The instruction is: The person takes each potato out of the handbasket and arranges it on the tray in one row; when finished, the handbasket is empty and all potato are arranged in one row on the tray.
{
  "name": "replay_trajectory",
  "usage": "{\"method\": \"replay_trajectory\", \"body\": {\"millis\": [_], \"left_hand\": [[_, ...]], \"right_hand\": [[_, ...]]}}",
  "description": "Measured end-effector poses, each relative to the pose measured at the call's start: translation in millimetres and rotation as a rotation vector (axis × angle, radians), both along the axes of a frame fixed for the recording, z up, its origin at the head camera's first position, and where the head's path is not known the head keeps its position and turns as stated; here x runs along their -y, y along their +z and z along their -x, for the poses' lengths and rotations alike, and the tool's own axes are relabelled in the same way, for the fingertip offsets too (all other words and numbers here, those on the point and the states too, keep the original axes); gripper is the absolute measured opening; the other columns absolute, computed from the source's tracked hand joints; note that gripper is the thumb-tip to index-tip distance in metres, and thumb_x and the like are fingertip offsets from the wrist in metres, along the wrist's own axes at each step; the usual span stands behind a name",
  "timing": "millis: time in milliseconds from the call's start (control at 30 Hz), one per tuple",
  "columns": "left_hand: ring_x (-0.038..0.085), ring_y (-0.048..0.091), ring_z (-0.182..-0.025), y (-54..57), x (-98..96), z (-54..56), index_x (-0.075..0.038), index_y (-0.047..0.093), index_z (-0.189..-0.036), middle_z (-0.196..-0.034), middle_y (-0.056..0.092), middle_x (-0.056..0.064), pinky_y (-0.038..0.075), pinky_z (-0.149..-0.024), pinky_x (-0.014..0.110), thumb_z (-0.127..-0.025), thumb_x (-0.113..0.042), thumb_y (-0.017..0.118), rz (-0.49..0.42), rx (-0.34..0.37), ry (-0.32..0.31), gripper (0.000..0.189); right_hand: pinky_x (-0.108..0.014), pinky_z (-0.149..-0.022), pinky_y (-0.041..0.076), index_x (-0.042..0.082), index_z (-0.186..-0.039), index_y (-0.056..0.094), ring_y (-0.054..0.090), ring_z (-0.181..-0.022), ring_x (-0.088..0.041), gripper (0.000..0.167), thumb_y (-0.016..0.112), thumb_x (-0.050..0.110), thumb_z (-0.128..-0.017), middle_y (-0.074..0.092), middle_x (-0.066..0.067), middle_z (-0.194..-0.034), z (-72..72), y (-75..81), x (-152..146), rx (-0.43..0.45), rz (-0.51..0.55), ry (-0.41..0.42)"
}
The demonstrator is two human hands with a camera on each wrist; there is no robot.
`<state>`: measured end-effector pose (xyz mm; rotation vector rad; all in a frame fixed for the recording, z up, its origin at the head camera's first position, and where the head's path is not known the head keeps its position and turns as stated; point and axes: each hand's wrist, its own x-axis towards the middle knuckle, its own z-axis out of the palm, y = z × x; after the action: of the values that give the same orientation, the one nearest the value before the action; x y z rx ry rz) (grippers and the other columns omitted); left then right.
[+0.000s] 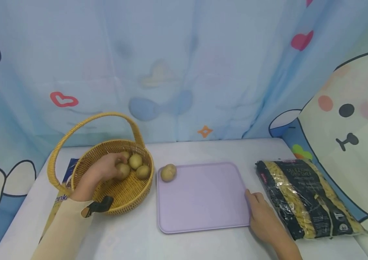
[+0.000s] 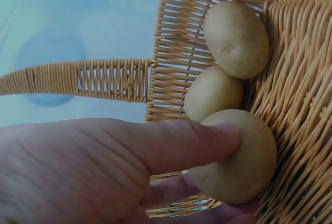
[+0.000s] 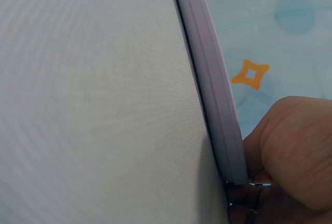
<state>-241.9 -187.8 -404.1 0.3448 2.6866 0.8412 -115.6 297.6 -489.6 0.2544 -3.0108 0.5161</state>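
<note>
Head view: one basket point(image 1: 123, 193) with four potatoes point(image 1: 135, 161) showing; a fifth on the one tray point(image 1: 203, 198), far-left corner. One bag point(image 1: 310, 198) right, one pack point(image 1: 61, 198) left. The left hand point(image 1: 104, 168) reaches down over the rim; the right hand point(image 1: 263, 216) meets the tray's right edge.

Left wrist: three potatoes; thumb and fingers clamp one.

Right wrist: thumb and curled fingers pinch the tray.

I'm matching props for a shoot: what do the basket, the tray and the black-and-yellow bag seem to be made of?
Basket: wicker or a plastic imitation, lightly glossy; thin strands are visibly woven.
Tray: probably plastic, matte; the lilac surface looks smooth and the rim moulded.
Bag: likely thin plastic film, shiny, judging by its creases and bright highlights.
</note>
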Motion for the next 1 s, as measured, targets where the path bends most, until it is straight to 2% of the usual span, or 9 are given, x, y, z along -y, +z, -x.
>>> {"method": "replay_trajectory", "body": {"millis": [133,400,700,833,1000], "left_hand": [[0.028,0.053,-0.087,-0.7,0.7,-2.1,-0.003,0.063,-0.112,-0.123,0.057,0.024,0.044,-0.065,0.034,-0.072,0.005,0.068,-0.017,-0.002,0.012,0.042],[0.029,0.054,-0.090,5.5,0.8,-3.9,0.000,0.062,-0.117,-0.114,0.060,0.020,0.047,-0.071,0.038,-0.070,0.002,0.067,-0.041,-0.043,0.062,0.047],[0.029,0.052,-0.090,24.1,-7.4,-10.7,-0.003,0.065,-0.114,-0.111,0.062,0.016,0.045,-0.073,0.040,-0.071,0.000,0.065,-0.085,-0.136,0.098,0.043],[0.029,0.052,-0.094,35.8,-17.1,-15.3,-0.005,0.064,-0.117,-0.110,0.062,0.013,0.044,-0.079,0.043,-0.076,-0.006,0.065,-0.074,-0.176,0.101,0.041],[0.029,0.054,-0.100,50.8,-34.2,-22.7,-0.007,0.064,-0.121,-0.120,0.061,0.012,0.045,-0.083,0.045,-0.082,-0.009,0.063,-0.081,-0.215,0.079,0.039]], "right_hand": [[-0.054,-0.094,0.044,-0.013,-0.140,0.038,0.056,-0.109,-0.041,0.049,0.046,-0.005,-0.093,0.050,-0.025,-0.119,0.2,0.2,0.7,0.006,0.000,-0.003],[-0.055,-0.095,0.044,-0.013,-0.141,0.037,0.055,-0.111,-0.042,0.050,0.046,-0.005,-0.093,0.049,-0.027,-0.121,0.5,-0.3,1.0,0.025,-0.015,-0.014],[-0.055,-0.096,0.042,-0.012,-0.143,0.035,0.053,-0.115,-0.043,0.050,0.045,-0.003,-0.095,0.048,-0.026,-0.124,0.3,-0.3,0.4,0.057,-0.013,-0.027],[-0.055,-0.095,0.043,-0.013,-0.142,0.036,0.054,-0.113,-0.042,0.049,0.046,-0.004,-0.095,0.049,-0.026,-0.122,-0.4,0.9,0.3,0.035,-0.008,-0.016],[-0.055,-0.094,0.043,-0.014,-0.141,0.037,0.055,-0.111,-0.043,0.049,0.046,-0.005,-0.093,0.049,-0.026,-0.120,-1.8,1.4,1.4,0.025,-0.004,-0.016]]}}
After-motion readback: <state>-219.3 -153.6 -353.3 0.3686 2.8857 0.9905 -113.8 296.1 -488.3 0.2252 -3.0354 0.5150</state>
